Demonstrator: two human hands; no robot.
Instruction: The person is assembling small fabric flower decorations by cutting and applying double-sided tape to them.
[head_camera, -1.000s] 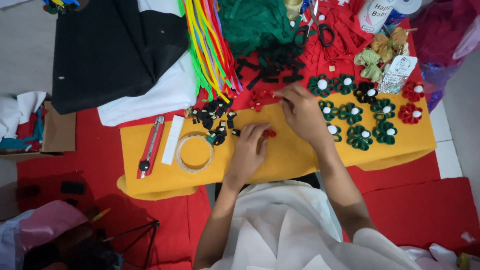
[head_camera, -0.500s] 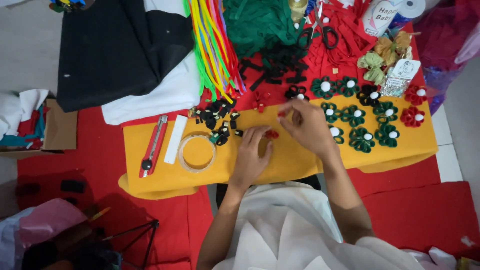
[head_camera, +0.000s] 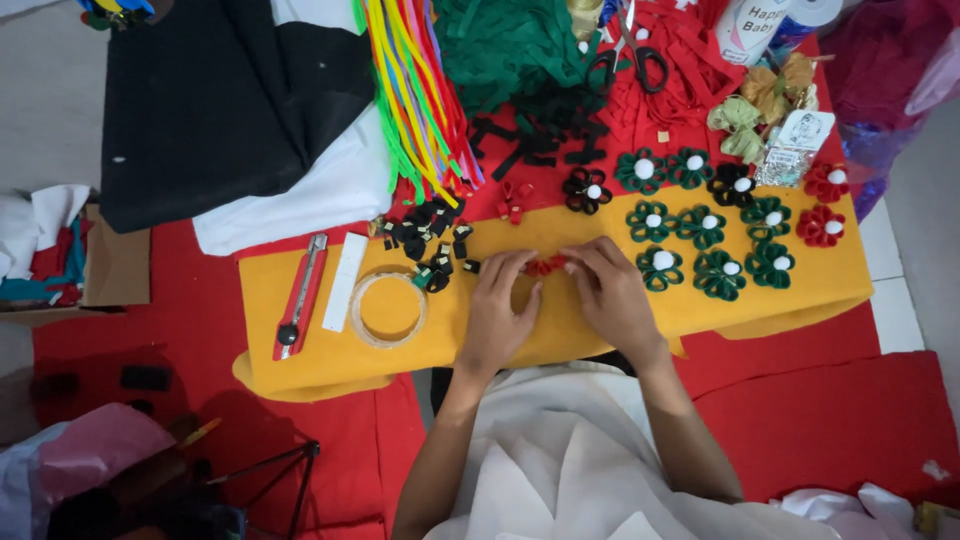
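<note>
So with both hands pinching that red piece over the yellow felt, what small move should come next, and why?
Probably keep folding the red piece into a petal loop. The left hand and right hand grip it from either side above the yellow felt, and it looks small and unfinished next to the finished flowers on the right, each with a white centre. How far it is folded is too small to tell.

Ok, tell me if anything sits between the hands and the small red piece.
Nothing visible does. The left hand and right hand already pinch the small red piece between their fingertips over the yellow felt.
</note>
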